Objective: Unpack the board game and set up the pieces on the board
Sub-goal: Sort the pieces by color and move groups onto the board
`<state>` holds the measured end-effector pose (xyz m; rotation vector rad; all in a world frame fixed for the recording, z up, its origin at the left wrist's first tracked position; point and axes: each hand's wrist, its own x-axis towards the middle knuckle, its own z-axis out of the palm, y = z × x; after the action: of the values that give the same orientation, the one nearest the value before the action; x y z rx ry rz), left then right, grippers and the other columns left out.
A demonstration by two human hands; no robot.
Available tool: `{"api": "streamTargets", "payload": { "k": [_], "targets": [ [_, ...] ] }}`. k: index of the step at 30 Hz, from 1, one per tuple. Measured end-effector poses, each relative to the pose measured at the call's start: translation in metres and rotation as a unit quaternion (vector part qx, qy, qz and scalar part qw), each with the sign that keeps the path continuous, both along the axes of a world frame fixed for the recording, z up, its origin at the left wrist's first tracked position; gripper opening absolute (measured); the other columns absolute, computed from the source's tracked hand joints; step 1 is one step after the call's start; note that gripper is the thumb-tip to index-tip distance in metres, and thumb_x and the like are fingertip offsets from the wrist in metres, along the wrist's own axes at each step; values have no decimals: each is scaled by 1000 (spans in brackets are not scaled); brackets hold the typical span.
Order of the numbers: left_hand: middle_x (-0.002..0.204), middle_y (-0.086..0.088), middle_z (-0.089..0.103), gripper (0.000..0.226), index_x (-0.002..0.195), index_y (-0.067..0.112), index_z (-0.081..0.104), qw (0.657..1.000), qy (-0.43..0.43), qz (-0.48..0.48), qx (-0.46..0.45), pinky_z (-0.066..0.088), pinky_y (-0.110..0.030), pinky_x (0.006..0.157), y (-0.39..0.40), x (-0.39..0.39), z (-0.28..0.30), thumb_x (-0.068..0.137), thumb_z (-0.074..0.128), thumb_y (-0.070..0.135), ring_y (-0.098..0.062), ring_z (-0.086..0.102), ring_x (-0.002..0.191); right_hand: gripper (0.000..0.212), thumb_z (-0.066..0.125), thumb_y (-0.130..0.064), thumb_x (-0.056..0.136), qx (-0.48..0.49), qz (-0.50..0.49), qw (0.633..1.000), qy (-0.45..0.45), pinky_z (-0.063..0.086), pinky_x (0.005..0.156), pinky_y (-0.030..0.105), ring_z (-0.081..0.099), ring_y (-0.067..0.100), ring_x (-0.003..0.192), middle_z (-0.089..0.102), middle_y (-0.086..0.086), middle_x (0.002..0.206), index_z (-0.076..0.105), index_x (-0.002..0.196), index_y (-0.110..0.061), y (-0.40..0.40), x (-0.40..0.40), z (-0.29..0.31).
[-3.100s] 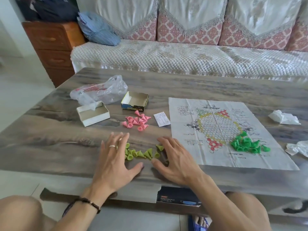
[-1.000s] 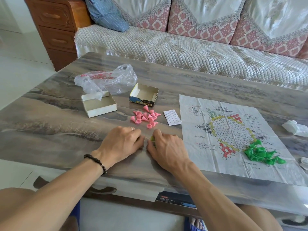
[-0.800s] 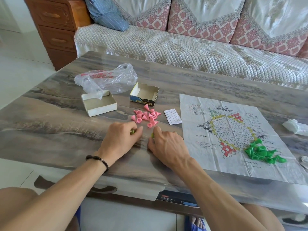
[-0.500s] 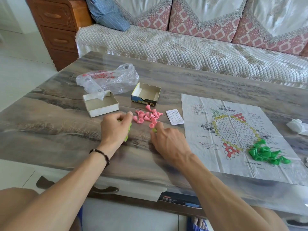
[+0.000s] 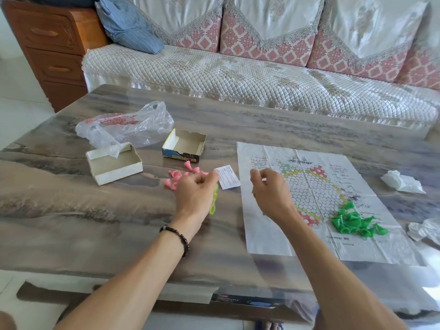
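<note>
left hand (image 5: 195, 194) gripping yellow-green pieces (image 5: 214, 201), right hand (image 5: 271, 191) curled over paper board (image 5: 316, 210)

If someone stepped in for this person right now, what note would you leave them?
Left hand: grips a bunch of yellow-green pieces.
Right hand: raised over the paper board's left edge, fingers curled; whether it holds anything is unclear.
Pink pieces: heaped on the table beside the board.
Dark green pieces: piled on the board's near right, not set out.
Done: boxes emptied, board unfolded.
Left: stand every colour in its corner.
</note>
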<state>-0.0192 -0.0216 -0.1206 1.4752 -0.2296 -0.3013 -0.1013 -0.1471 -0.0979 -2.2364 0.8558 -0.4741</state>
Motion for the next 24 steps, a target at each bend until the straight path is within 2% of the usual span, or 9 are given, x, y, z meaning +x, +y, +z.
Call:
{"api": "streamTargets", "payload": {
  "k": [4,7,10,12,15,17,20,22,24],
  "targets": [
    [41,-2,45,44,49,6,48,995,-59,-38,68,35,-25,38,-55,-9,2,86,60,26,-20,38,35,41,40,-33,100,-51,-28,998,29,43,58,34,58,28,65,64,12,70,59,84,0,-39,-10,5],
    [48,-9,55,44,52,2,53,981,-121,-32,146,44,-32,50,-91,-8,0,84,58,32,-27,51,49,41,40,-30,98,-97,0,986,132,33,44,28,44,19,49,51,7,58,48,66,-5,-63,-3,-2],
    [44,-1,43,46,49,8,41,960,-193,-32,202,34,-33,51,-110,-4,-8,86,57,29,-23,43,51,39,45,-34,92,-150,7,971,187,30,43,27,46,21,51,53,9,63,40,61,-11,-73,3,-15],
    [43,1,36,46,49,10,33,948,-222,-26,225,27,-32,48,-117,-5,-11,86,56,27,-20,38,48,34,46,-35,89,-196,-3,967,165,33,46,27,49,25,54,54,8,65,41,66,-11,-72,1,-23],
    [46,-1,40,45,50,10,34,939,-239,-7,249,27,-32,49,-124,-4,-13,85,54,30,-25,42,52,28,48,-32,86,-238,-17,966,101,32,47,29,48,25,54,51,3,61,46,69,-10,-65,-4,-32],
    [48,-3,46,46,52,8,39,944,-227,-13,239,34,-34,52,-128,-2,-13,88,48,34,-29,48,58,30,51,-32,84,-204,-47,977,48,32,46,29,46,22,50,51,0,56,49,63,-10,-65,-4,-35],
    [59,-2,62,52,58,8,56,964,-180,-24,195,49,-37,65,-129,-3,-13,92,36,42,-25,59,67,36,48,-28,82,-140,-79,987,-20,26,46,29,35,16,45,41,-3,47,39,51,-14,-65,-6,-35],
    [64,3,66,52,61,11,64,972,-158,-30,169,47,-30,68,-127,-8,-11,96,37,39,-16,62,71,35,39,-29,81,-75,-101,989,-71,34,48,33,45,21,49,49,2,50,46,53,-9,-64,-7,-34],
    [63,4,67,50,64,13,67,979,-144,-43,138,44,-22,64,-125,-12,-11,98,39,36,-8,62,68,45,32,-32,87,-8,-129,983,-130,46,58,37,58,27,61,60,7,59,59,62,-4,-64,-8,-33]
  ]
}}
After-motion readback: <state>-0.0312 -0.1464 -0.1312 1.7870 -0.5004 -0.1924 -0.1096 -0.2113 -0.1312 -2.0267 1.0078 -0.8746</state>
